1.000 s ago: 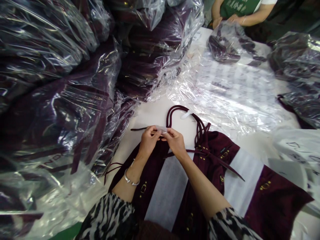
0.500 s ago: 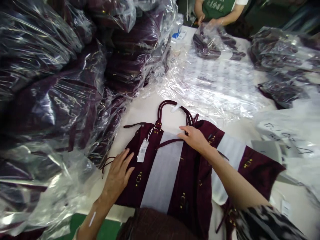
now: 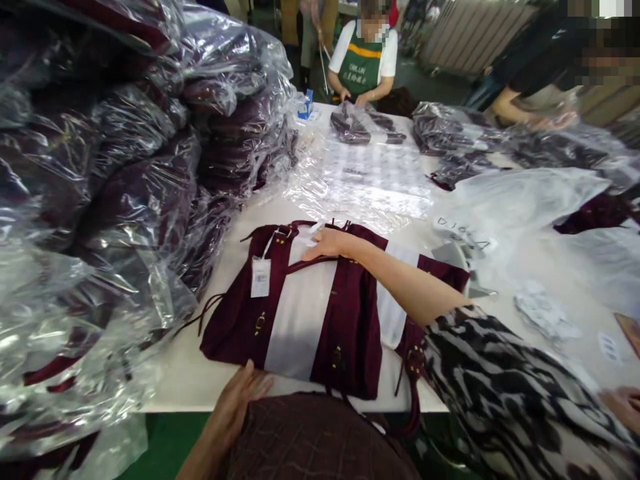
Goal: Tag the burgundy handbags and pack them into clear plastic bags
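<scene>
A maroon handbag [image 3: 345, 313] with a pale wrap band [image 3: 300, 327] lies flat on the white table [image 3: 175, 387], a second maroon bag [image 3: 445, 268] partly beneath its right side. At the handle end, my right hand [image 3: 327, 245] rests over the handles and the top of the band, thumb and fingers apart; no firm hold on anything shows. My left hand [image 3: 245, 393] touches the bag's near bottom edge with its fingers spread. A white tag [image 3: 261, 277] hangs by a string on the bag's left part.
Plastic-wrapped maroon bags [image 3: 145, 173] are piled high on the left. Clear plastic sheets [image 3: 380, 170] lie beyond the bag, with a white marked plastic bag [image 3: 520, 200] on the right. Across the table a person in a green apron [image 3: 363, 63] handles a wrapped bag [image 3: 367, 123].
The view has tilted up. My left hand has moved from the bag's left side to its near edge. The raised handles now lie folded down under my right hand.
</scene>
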Demonstrator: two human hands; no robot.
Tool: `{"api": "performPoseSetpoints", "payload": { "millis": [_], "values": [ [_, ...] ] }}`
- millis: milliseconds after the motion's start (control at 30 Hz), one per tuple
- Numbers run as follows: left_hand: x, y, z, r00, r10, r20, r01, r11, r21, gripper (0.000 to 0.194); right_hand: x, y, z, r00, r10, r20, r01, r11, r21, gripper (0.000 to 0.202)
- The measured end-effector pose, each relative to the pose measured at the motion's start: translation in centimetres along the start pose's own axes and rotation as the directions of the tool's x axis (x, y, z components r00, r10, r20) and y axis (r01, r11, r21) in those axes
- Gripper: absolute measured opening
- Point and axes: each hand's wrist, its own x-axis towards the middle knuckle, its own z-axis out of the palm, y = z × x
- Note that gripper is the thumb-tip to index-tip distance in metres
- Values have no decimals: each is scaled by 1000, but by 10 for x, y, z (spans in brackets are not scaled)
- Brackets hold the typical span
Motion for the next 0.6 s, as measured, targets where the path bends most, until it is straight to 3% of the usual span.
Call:
{"api": "performPoseSetpoints", "payload": {
  "millis": [133, 233, 333, 433, 467, 533, 600],
  "values": [
    [17, 18, 56, 961, -10, 276, 47, 991, -129, 22, -49, -53, -54, 993, -112, 26, 97, 939, 331, 38],
    [21, 45, 104, 880, 18, 475, 21, 997, -77, 32, -93, -85, -88, 983, -156, -95, 182, 820, 543, 39],
    [16, 89, 151, 796, 108, 596, -100, 994, -47, 57, -141, -100, -97, 955, -111, -274, 278, 646, 711, 40],
    [6, 152, 184, 768, 309, 560, -392, 919, 30, 61, -191, -93, -76, 859, 31, -512, 423, 523, 740, 40],
    [2, 175, 191, 727, 393, 563, -544, 830, 123, 58, -206, -87, -63, 806, 103, -583, 464, 503, 730, 40],
    [-8, 224, 200, 597, 510, 620, -791, 502, 349, 53, -232, -70, -30, 713, 255, -653, 499, 470, 729, 42],
    [-18, 270, 206, 531, 537, 656, -847, 321, 423, 49, -254, -53, 13, 699, 379, -607, 464, 405, 788, 46]
  ]
}}
